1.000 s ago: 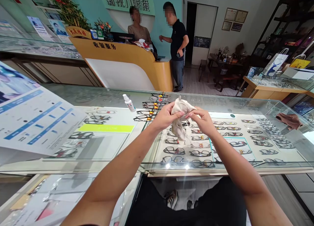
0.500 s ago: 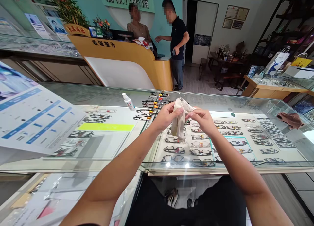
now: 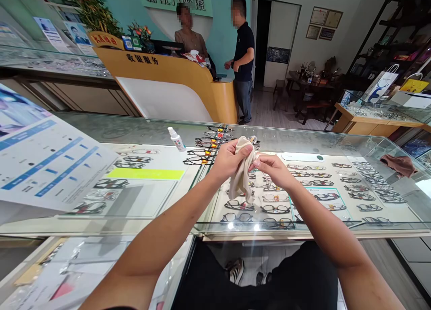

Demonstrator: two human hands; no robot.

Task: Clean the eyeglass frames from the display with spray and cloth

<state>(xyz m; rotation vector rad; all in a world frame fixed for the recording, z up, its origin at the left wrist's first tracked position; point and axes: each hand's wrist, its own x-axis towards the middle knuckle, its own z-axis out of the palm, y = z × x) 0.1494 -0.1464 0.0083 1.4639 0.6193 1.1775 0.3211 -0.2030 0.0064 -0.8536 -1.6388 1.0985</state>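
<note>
Right of the white spray bottle (image 3: 177,140), above the glass-topped table (image 3: 262,236), a crumpled beige cloth (image 3: 241,177) hangs from the left hand (image 3: 225,162). That hand's grip is closed, the thumb pressing the cloth's upper part while loose folds droop beneath. Farther right of the bottle, the right hand (image 3: 274,170) meets the cloth's right side, its grip pinched, thumb and fingers drawn together; whether it has hold of cloth or something thin cannot be told.

Just right of the bottle runs a column of dark spectacles (image 3: 214,144) with yellow tags. Left of the bottle and nearer the wearer lies a yellow-green strip (image 3: 148,174), with a printed sheet (image 3: 50,162) farther left. Well to the bottle's right lies a brown cloth (image 3: 399,165); beyond the bottle are two people (image 3: 244,50).
</note>
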